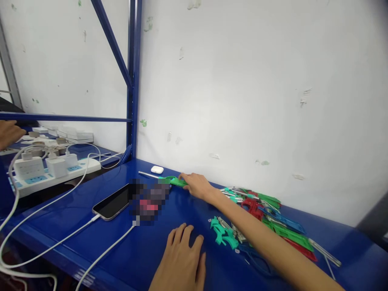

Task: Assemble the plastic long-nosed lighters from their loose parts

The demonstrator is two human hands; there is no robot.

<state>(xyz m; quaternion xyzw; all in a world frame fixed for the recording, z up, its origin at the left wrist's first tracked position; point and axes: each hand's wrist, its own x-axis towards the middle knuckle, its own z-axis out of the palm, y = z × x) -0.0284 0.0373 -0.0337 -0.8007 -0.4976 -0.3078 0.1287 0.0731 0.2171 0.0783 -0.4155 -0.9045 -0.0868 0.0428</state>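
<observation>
My right hand (196, 185) reaches forward across the blue shelf top (145, 250) and closes on the green handle of a tool (174, 181) whose metal tip points left along the wall. My left hand (182, 262) lies flat on the shelf near the front edge, fingers stretched out and holding nothing. Under my right forearm lies a heap of green, red, blue and teal handled tools (266, 218).
A phone (112, 202) on a white cable lies left of a blurred patch. A small white earbud case (157, 169) sits by the wall. A power strip with chargers (51, 169) is at left, near another person's hand (9, 133). A blue upright post (133, 81) stands behind.
</observation>
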